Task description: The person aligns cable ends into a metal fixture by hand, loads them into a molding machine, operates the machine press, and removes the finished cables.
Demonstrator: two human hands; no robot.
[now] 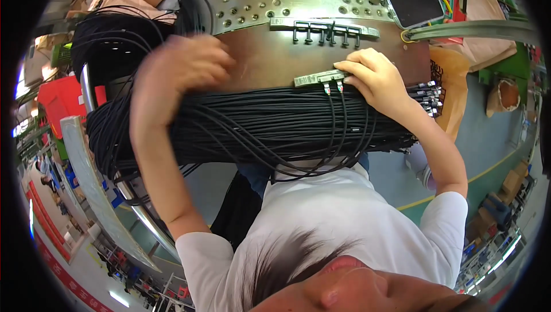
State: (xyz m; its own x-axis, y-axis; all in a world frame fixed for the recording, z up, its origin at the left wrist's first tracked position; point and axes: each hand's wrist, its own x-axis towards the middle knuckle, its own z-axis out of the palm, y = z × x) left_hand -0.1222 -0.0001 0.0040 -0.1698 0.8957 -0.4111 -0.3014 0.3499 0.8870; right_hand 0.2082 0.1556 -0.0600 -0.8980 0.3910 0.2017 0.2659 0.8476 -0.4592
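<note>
My right hand (376,80) pinches the right end of a small grey metal block (313,78) between thumb and fingers. Two black cables (338,114) run from the block's near side, with light-coloured ends where they meet it. They loop down over a thick bundle of black cables (258,117) lying crosswise in front of me. Over the bundle's left part is my left hand (192,62), smeared by motion, so its grip does not show. Beyond the block lies a longer metal bar (321,27) with several black T-shaped pieces along it.
A brown board (252,59) covers the worktop, with a perforated metal plate (252,11) behind. At the back right lies a dark-screened device (416,7) beside a grey metal arm (470,31). More black cables (106,45) are heaped at left. Plugs (429,95) end the bundle at right.
</note>
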